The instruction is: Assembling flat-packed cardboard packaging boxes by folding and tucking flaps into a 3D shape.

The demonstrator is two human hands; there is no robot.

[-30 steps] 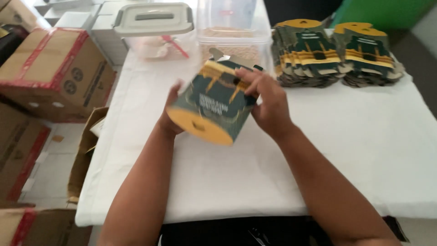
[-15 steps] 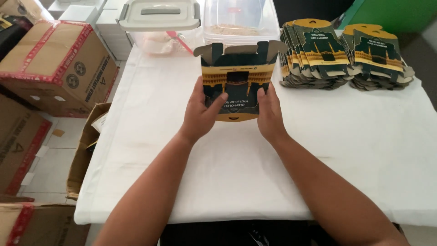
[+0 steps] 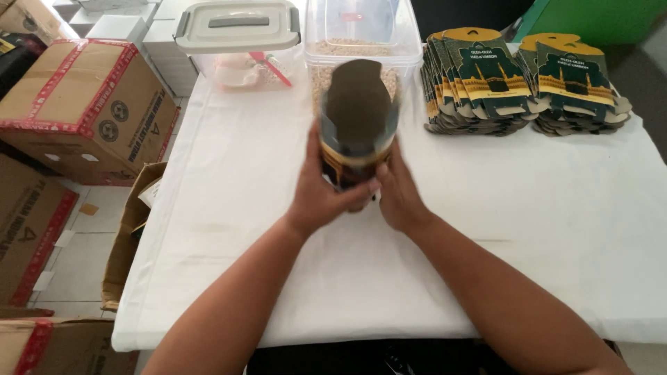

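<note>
a dark green and gold carton (image 3: 358, 125) was held upright above the middle of the white-covered surface (image 3: 229, 208), its brown inner flap raised towards the camera. the left hand (image 3: 325, 193) was wrapped round the lower left side of the carton, fingers closed against it. the right hand (image 3: 397, 191) was pressed against the lower right side, thumb along the front edge. both hands were closed on the carton; its base was hidden behind them, so contact with the surface could not be determined.

just beyond the carton, at the far edge, a clear open tub (image 3: 361, 38) of pale grain was noted. to its left, a clear lidded container (image 3: 237, 35) with a grey lid was standing, a red-handled item visible inside. to the far right, two stacks of flat unfolded cartons (image 3: 479, 80) of the same pattern were lying side by side, well apart from the hands.

on the floor to the left, several brown cardboard boxes (image 3: 76, 104) with red tape were stacked, and an open box (image 3: 132, 222) was standing just beside the surface.
</note>
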